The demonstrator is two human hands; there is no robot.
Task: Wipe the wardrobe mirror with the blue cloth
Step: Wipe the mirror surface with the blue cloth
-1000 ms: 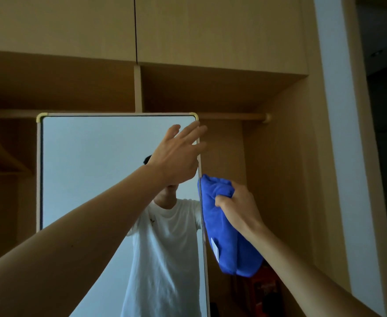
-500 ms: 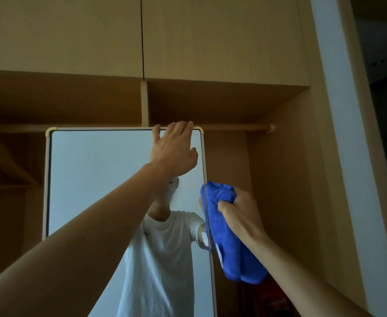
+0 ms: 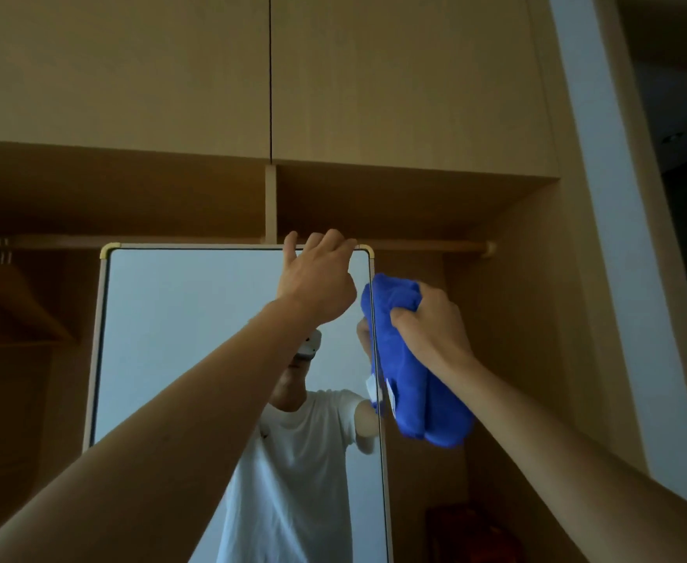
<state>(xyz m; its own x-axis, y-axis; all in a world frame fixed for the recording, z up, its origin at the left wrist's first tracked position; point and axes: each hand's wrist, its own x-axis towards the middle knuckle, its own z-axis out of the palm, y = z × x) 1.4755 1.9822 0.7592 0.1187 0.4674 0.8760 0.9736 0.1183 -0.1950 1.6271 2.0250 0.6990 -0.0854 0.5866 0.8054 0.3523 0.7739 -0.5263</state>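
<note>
We log a home bedroom or dressing corner: a built-in wooden wardrobe (image 3: 496, 319) with upper cabinet doors (image 3: 394, 75), a hanging rail (image 3: 427, 246), a wooden hanger (image 3: 13, 302) at left, and a framed mirror (image 3: 191, 339) under the rail.

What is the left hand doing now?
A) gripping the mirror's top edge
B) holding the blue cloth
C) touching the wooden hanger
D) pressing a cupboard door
A: the left hand curls over the top edge of the mirror; the right hand holds the blue cloth.

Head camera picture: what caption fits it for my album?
Left hand grips the top of the gold-framed wardrobe mirror; right hand holds a bunched blue cloth at its side.
</note>
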